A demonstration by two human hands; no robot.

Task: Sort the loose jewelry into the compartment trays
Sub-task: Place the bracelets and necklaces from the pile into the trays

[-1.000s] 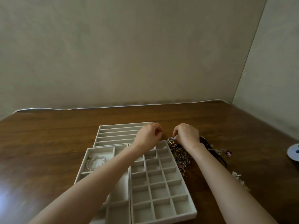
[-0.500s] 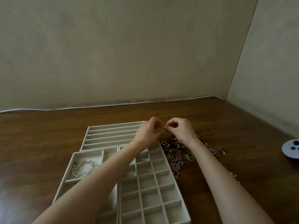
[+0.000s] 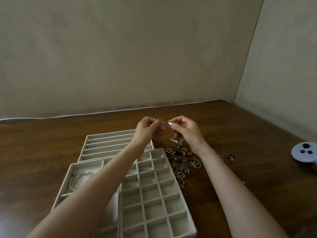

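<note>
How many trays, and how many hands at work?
Compartment trays: 3 (long-slot tray, grid tray, big-section tray)
Hands: 2 (left hand, right hand), both pinching a thin chain
Total: 5

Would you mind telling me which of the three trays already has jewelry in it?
The near-left tray: a beaded bracelet lies in its big back compartment. The slotted tray behind and the grid tray to its right show none.
</note>
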